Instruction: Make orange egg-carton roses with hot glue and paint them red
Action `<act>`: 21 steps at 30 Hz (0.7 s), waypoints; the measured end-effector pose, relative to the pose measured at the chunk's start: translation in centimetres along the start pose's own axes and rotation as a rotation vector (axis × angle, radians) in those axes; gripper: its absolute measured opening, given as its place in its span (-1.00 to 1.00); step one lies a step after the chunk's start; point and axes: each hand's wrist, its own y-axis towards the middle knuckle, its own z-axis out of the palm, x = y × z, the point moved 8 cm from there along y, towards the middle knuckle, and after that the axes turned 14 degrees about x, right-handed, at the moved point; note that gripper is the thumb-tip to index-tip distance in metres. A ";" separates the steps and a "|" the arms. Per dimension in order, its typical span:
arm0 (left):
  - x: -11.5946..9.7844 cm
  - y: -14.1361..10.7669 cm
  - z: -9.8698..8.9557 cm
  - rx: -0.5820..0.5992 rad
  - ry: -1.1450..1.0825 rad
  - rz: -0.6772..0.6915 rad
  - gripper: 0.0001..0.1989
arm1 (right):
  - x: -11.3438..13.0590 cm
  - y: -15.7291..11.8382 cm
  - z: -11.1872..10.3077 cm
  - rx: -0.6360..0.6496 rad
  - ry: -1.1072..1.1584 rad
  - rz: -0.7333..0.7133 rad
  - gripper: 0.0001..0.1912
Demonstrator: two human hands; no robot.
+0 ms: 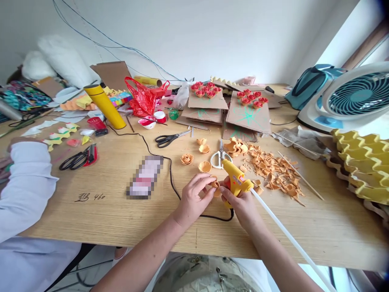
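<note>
Between the fingers of my left hand point(194, 196) is a small orange petal piece point(215, 183), pinched near the table's front middle. My right hand point(243, 205) is wrapped round a yellow hot glue gun point(235, 178), and a long white glue stick point(282, 225) juts from its back. Both hands meet close together, with my right fingertips by the petal piece. Just beyond them lie an orange paper rose point(187, 158), orange cups point(204, 166) and white-handled scissors point(221, 156). The gun's black cord point(217, 218) runs under my left wrist.
Orange scraps point(273, 166) and a thin stick point(300, 176) lie to the right, near yellow egg trays point(361, 162) and a fan point(349, 97). A blurred phone point(146, 177) and black scissors point(172, 139) lie left. Red flowers point(206, 89) stand on cardboard. A person's white sleeve point(28, 182) is at left.
</note>
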 end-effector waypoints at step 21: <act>0.1 0.1 0.3 0.040 -0.096 -0.050 -0.73 | 1.2 0.1 0.9 0.036 -0.112 -0.056 -0.62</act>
